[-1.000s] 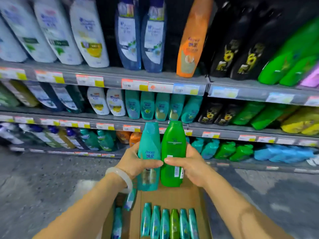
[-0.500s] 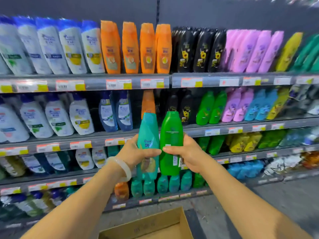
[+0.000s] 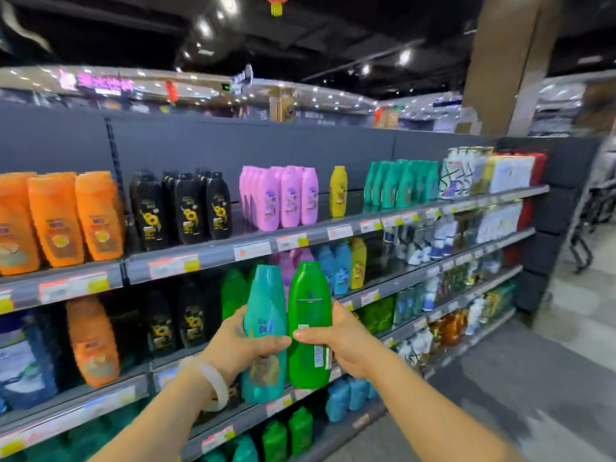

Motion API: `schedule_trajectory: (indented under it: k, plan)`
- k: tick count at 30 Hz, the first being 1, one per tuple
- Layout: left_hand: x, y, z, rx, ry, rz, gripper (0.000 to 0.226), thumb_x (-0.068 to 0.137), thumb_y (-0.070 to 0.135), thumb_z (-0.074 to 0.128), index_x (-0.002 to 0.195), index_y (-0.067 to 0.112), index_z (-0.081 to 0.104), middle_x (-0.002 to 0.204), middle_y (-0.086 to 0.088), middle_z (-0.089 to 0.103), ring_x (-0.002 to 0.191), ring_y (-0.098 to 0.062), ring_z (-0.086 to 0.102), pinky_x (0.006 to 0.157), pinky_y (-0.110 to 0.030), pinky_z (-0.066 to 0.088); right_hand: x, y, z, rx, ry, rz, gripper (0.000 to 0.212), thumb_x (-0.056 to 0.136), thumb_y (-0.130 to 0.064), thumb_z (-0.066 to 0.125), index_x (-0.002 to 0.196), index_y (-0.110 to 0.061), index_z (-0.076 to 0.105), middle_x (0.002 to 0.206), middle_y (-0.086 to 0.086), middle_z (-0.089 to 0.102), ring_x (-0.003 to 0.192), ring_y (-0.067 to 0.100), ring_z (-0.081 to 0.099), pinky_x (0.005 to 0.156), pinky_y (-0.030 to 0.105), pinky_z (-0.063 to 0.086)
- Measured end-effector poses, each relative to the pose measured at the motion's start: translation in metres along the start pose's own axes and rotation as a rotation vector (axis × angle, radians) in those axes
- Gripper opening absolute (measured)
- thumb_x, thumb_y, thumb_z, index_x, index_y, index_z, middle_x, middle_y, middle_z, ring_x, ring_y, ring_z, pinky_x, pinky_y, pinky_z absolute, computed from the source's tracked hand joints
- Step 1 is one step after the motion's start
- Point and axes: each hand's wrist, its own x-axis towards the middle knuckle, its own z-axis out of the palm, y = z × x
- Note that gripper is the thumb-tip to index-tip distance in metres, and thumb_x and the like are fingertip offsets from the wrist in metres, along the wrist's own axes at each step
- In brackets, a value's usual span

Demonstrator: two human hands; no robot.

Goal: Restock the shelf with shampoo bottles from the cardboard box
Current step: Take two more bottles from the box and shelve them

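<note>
Shampoo bottles: teal bottle gripped in our left hand, green bottle in our right hand, side by side before shelf. Risk: bottles knock together, one slips; wrong colour row. Teal label blurred, unreadable; green shows barcode only

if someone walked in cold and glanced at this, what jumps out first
Front and centre, two upright bottles side by side: a teal plastic shampoo bottle gripped by the left hand and a bright green plastic shampoo bottle gripped by the right hand. Behind them, the grey metal shelving carries colour-blocked rows, orange bottles upper left, pink bottles in the middle.
</note>
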Motion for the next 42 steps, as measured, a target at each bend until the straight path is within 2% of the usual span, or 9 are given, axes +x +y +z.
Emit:
schedule_trajectory:
  k: [5, 12, 15, 18, 21, 25, 33, 38, 42]
  plan:
    - [0.062, 0.011, 0.107, -0.006, -0.052, 0.018, 0.063, 0.043, 0.003, 0.08, 0.102, -0.001, 0.056, 0.08, -0.012, 0.072, 0.064, -0.019, 0.067, 0.059, -0.031, 0.057, -0.008, -0.036, -0.118, -0.041, 0.033, -0.03, 0.04, 0.076, 0.014, 0.064, 0.101, -0.016, 0.058, 0.088, 0.001, 0.072, 0.075, 0.012, 0.07, 0.067, 0.025, 0.056]
    - [0.133, 0.025, 0.217, 0.046, -0.13, 0.052, 0.059, 0.049, 0.006, 0.079, 0.103, 0.003, 0.056, 0.082, -0.008, 0.073, 0.066, -0.017, 0.068, 0.057, -0.027, 0.054, -0.01, -0.068, -0.242, -0.075, 0.137, -0.063, 0.056, 0.074, 0.007, 0.071, 0.124, -0.007, 0.049, 0.113, 0.015, 0.066, 0.097, 0.026, 0.066, 0.082, 0.036, 0.056]
    - [0.163, 0.026, 0.248, 0.078, -0.168, 0.065, 0.047, 0.061, -0.007, 0.08, 0.099, 0.007, 0.056, 0.074, -0.001, 0.072, 0.061, -0.011, 0.068, 0.053, -0.023, 0.053, -0.006, -0.072, -0.28, -0.072, 0.173, -0.08, 0.054, 0.076, 0.006, 0.069, 0.125, -0.007, 0.049, 0.117, 0.016, 0.065, 0.103, 0.028, 0.065, 0.087, 0.039, 0.055]
    - [0.202, 0.026, 0.275, 0.105, -0.196, 0.066, 0.041, 0.069, -0.01, 0.073, 0.102, 0.005, 0.055, 0.077, -0.004, 0.07, 0.06, -0.011, 0.067, 0.052, -0.022, 0.052, 0.004, -0.073, -0.32, -0.064, 0.221, -0.092, 0.052, 0.077, 0.006, 0.068, 0.124, -0.008, 0.05, 0.113, 0.014, 0.067, 0.099, 0.025, 0.066, 0.082, 0.035, 0.056]
    - [0.243, 0.027, 0.297, 0.106, -0.214, 0.065, 0.048, 0.064, -0.003, 0.08, 0.104, 0.008, 0.055, 0.084, -0.009, 0.069, 0.066, -0.018, 0.066, 0.057, -0.029, 0.053, 0.018, -0.073, -0.357, -0.086, 0.252, -0.085, 0.048, 0.078, 0.004, 0.068, 0.12, -0.012, 0.053, 0.103, 0.007, 0.069, 0.091, 0.019, 0.067, 0.076, 0.032, 0.055]
    - [0.316, 0.023, 0.32, 0.098, -0.213, 0.092, 0.042, 0.068, -0.002, 0.077, 0.102, 0.011, 0.055, 0.087, -0.008, 0.067, 0.073, -0.02, 0.064, 0.062, -0.03, 0.053, 0.058, -0.079, -0.412, -0.101, 0.326, -0.113, 0.045, 0.078, 0.006, 0.067, 0.117, -0.013, 0.055, 0.094, 0.002, 0.069, 0.082, 0.014, 0.067, 0.067, 0.025, 0.054]
    - [0.466, 0.054, 0.322, 0.078, -0.09, 0.172, 0.036, 0.069, -0.002, 0.076, 0.092, 0.017, 0.057, 0.089, -0.008, 0.068, 0.075, -0.022, 0.064, 0.069, -0.034, 0.053, 0.189, -0.124, -0.486, -0.133, 0.344, -0.181, 0.041, 0.078, 0.008, 0.066, 0.112, -0.013, 0.057, 0.094, 0.002, 0.069, 0.082, 0.013, 0.067, 0.069, 0.023, 0.053]
    - [0.522, 0.068, 0.309, 0.065, -0.032, 0.202, 0.034, 0.074, 0.007, 0.075, 0.099, 0.021, 0.058, 0.098, -0.004, 0.071, 0.088, -0.022, 0.067, 0.075, -0.038, 0.055, 0.254, -0.127, -0.506, -0.094, 0.288, -0.214, 0.036, 0.077, 0.009, 0.067, 0.102, -0.014, 0.058, 0.088, 0.003, 0.068, 0.079, 0.016, 0.066, 0.071, 0.028, 0.053]
    - [0.555, 0.068, 0.306, 0.088, 0.035, 0.203, 0.041, 0.075, 0.012, 0.075, 0.111, 0.019, 0.057, 0.103, -0.003, 0.071, 0.094, -0.024, 0.068, 0.085, -0.044, 0.054, 0.294, -0.124, -0.525, -0.084, 0.24, -0.21, 0.042, 0.076, 0.009, 0.068, 0.113, -0.009, 0.056, 0.092, 0.004, 0.069, 0.081, 0.016, 0.067, 0.07, 0.027, 0.054]
